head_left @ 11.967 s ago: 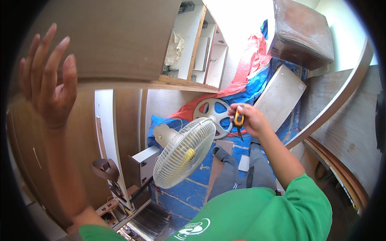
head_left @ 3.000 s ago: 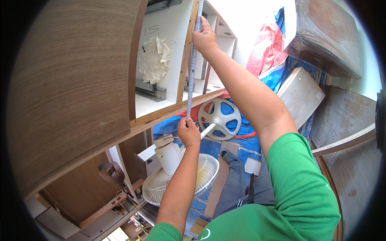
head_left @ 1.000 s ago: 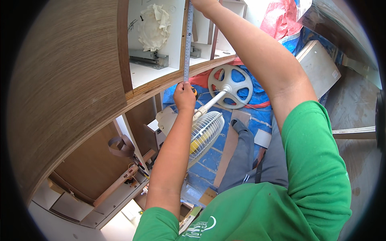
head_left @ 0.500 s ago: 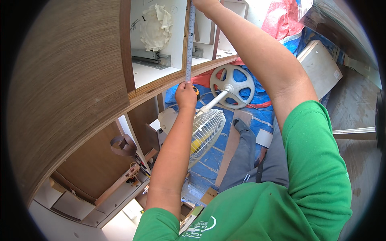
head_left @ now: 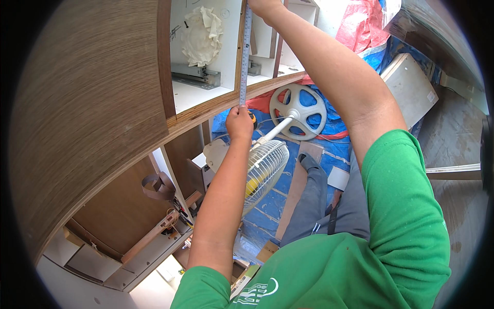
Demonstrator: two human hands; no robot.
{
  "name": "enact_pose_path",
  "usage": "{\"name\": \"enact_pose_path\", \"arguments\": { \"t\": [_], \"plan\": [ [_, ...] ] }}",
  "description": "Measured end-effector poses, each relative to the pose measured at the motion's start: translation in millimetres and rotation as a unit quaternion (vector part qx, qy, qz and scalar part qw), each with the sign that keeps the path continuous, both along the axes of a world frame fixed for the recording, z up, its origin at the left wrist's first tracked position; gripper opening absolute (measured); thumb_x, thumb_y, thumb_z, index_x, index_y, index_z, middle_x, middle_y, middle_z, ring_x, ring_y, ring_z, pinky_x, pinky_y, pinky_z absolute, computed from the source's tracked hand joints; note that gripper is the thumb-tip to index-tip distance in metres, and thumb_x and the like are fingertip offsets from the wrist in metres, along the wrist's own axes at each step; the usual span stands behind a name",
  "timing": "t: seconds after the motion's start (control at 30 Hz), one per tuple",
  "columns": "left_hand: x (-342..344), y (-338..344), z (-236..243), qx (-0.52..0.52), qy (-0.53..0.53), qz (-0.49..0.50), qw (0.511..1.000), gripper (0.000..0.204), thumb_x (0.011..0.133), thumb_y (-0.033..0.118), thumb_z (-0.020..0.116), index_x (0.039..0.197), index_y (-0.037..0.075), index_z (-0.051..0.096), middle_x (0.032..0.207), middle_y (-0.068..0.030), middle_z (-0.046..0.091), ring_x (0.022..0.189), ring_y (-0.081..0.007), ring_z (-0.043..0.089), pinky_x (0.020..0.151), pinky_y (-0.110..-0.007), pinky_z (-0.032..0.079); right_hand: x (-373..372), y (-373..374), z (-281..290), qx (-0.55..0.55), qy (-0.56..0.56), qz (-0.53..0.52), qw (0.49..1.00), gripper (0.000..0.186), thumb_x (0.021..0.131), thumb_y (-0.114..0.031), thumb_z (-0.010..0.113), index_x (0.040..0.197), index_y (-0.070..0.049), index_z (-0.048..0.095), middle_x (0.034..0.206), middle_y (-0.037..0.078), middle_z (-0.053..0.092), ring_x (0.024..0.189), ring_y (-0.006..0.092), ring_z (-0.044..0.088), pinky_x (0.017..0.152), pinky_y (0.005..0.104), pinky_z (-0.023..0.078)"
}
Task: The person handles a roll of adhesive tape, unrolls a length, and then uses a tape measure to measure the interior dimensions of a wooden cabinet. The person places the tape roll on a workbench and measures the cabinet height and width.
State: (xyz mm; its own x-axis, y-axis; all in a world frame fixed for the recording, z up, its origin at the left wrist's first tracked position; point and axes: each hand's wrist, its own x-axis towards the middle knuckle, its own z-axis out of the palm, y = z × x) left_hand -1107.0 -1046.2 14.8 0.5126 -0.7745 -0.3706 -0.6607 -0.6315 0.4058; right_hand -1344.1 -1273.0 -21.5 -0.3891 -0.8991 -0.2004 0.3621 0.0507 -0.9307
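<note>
A tape measure's pale blade [head_left: 245, 62] is drawn out straight along the edge of an upright cabinet divider [head_left: 239, 51]. My left hand [head_left: 240, 122] is closed around the lower end at the cabinet's bottom rail [head_left: 221, 103]. Part of the orange-and-black tape measure case [head_left: 252, 119] shows beside its fingers. High up, my right hand [head_left: 265, 7] reaches the upper stretch of the blade. The picture's top edge cuts it off, so its fingers and its grip are hidden.
Below the rail, a white pedestal fan [head_left: 267, 165] lies tilted, its round base [head_left: 297, 112] on blue sheeting [head_left: 267, 206]. A crumpled cream cloth-like bundle [head_left: 202, 37] and a metal drawer slide [head_left: 198, 76] are inside the cabinet. A wooden panel [head_left: 87, 77] fills the left.
The view has shifted very slightly, with the cabinet a few pixels to the right. Both hands and the stretched blade keep their places against the divider.
</note>
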Motion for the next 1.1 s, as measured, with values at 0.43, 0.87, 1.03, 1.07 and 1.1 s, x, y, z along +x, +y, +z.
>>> {"name": "enact_pose_path", "arguments": {
  "t": [0.43, 0.87, 1.03, 1.07, 1.1],
  "plan": [
    [4, 1, -3, -0.019, -0.046, -0.045, 0.998, 0.034, 0.098, 0.03, 0.059, 0.103, 0.0, 0.074, 0.092, -0.0173, 0.074, 0.085, -0.03, 0.07, 0.08, -0.04, 0.052, -2, 1, 1, 0.0, 0.023, 0.01, 1.0, 0.071, 0.083, 0.0, 0.047, 0.154, -0.006, 0.042, 0.148, 0.024, 0.053, 0.135, 0.0333, 0.053, 0.111, 0.032, 0.041],
    [2, 2, -2, -0.016, -0.028, -0.029, 0.999, 0.034, 0.098, 0.029, 0.058, 0.104, 0.0, 0.073, 0.091, -0.0169, 0.073, 0.082, -0.0286, 0.069, 0.079, -0.039, 0.051, -7, 7, 11, 0.03, 0.007, 0.029, 0.999, 0.071, 0.084, -0.002, 0.05, 0.154, -0.013, 0.044, 0.143, 0.023, 0.058, 0.126, 0.0302, 0.06, 0.103, 0.031, 0.046],
    [-2, 1, 2, -0.005, -0.014, -0.021, 1.0, 0.028, 0.099, 0.021, 0.058, 0.105, -0.002, 0.073, 0.091, -0.0074, 0.069, 0.082, -0.0136, 0.06, 0.076, -0.031, 0.048, -3, 1, 3, 0.03, -0.003, 0.027, 0.999, 0.069, 0.085, -0.002, 0.049, 0.153, -0.011, 0.045, 0.145, 0.023, 0.057, 0.131, 0.03, 0.057, 0.108, 0.0306, 0.043],
    [-2, 0, 3, -0.002, -0.013, -0.015, 1.0, 0.028, 0.099, 0.021, 0.059, 0.104, -0.002, 0.073, 0.091, -0.0074, 0.069, 0.082, -0.0137, 0.06, 0.076, -0.031, 0.048, -2, 0, 2, 0.025, 0.004, 0.022, 0.999, 0.069, 0.085, -0.002, 0.049, 0.153, -0.01, 0.045, 0.145, 0.023, 0.056, 0.132, 0.03, 0.056, 0.109, 0.0306, 0.043],
    [-2, 0, 3, 0.0, -0.018, -0.017, 1.0, 0.028, 0.099, 0.021, 0.059, 0.104, -0.002, 0.073, 0.091, -0.0074, 0.069, 0.082, -0.0137, 0.06, 0.076, -0.031, 0.048, -1, 0, 1, 0.02, 0.011, 0.017, 1.0, 0.069, 0.085, -0.002, 0.049, 0.153, -0.009, 0.045, 0.146, 0.022, 0.056, 0.133, 0.0301, 0.055, 0.11, 0.0307, 0.042]
  ]
}}
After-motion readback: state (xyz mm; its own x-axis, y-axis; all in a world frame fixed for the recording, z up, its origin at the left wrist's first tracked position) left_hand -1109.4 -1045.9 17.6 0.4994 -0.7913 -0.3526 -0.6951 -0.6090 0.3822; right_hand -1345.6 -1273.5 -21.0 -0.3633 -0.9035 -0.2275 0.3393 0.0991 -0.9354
